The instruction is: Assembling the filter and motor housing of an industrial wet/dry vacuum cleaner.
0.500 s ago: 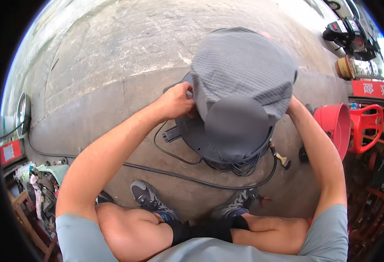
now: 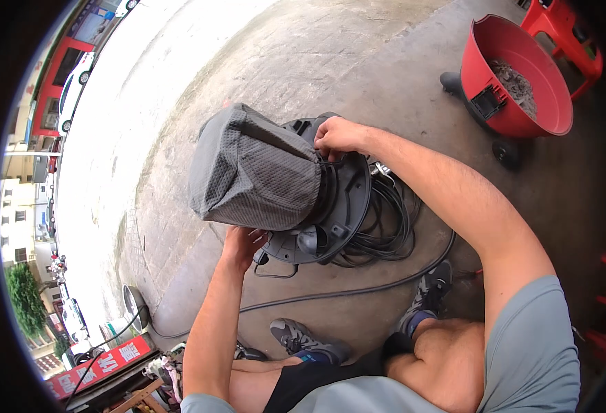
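Note:
A grey quilted cloth filter [image 2: 258, 172] covers the middle of an upturned vacuum cleaner head [image 2: 358, 210], whose black round rim shows to the right and below. At the rim's far side, my right hand [image 2: 341, 138] is closed, its fingers pinching the filter's edge. My left hand [image 2: 242, 246] is at the filter's near side, its fingers curled in at the edge beside the black rim. Part of those fingers is hidden under the cloth. A coiled black power cord [image 2: 392, 227] lies under and beside the head.
A red vacuum tub [image 2: 478, 62] with grey debris inside stands on casters at the upper right, by a red plastic stool [image 2: 571, 51]. A black cable [image 2: 330, 294] crosses the concrete floor before my shoes. A metal basin [image 2: 135, 306] and a red sign [image 2: 100, 368] are at lower left.
My view has turned, so the filter and vacuum head appear farther left and the red tub's inside shows. Both hands are still at the filter's edge, the right one now plainly visible.

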`<state>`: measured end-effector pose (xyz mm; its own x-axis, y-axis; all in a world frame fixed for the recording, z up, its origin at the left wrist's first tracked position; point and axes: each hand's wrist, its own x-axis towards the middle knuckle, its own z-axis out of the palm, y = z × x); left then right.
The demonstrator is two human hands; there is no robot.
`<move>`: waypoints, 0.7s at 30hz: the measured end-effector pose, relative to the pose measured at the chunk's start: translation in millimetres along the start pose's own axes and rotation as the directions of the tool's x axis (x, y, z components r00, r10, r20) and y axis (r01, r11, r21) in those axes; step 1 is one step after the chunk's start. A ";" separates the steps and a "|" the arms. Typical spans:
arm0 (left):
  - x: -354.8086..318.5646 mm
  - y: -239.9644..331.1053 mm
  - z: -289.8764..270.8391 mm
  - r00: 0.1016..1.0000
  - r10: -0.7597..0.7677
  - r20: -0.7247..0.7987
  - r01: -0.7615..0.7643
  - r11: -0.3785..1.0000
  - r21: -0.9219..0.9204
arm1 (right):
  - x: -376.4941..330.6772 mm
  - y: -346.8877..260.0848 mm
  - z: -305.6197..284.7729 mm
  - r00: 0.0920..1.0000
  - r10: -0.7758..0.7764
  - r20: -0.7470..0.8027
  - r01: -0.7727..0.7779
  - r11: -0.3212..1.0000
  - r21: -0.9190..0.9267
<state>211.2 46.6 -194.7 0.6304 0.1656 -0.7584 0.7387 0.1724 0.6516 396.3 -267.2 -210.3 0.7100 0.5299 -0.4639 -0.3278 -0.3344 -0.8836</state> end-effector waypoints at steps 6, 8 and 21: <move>-16.9 -27.1 37.9 0.998 0.009 -0.065 -0.032 0.931 -0.363 | -1.7 2.6 -12.3 0.993 -0.117 -0.023 0.112 0.984 -0.140; -21.7 -30.0 38.4 0.997 -0.008 -0.078 -0.030 0.881 -0.471 | -10.2 -5.4 -11.0 0.993 -0.113 -0.015 0.109 0.979 -0.174; -6.7 -43.7 14.9 0.998 0.000 -0.060 -0.030 0.860 -0.509 | -38.1 -14.1 -6.4 0.986 -0.160 0.047 0.160 0.831 -0.533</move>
<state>178.3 23.5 -218.3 0.6146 0.2236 -0.7565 0.4951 0.6373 0.5905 377.9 -287.6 -179.8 0.7235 0.6123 -0.3187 0.1734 -0.6081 -0.7747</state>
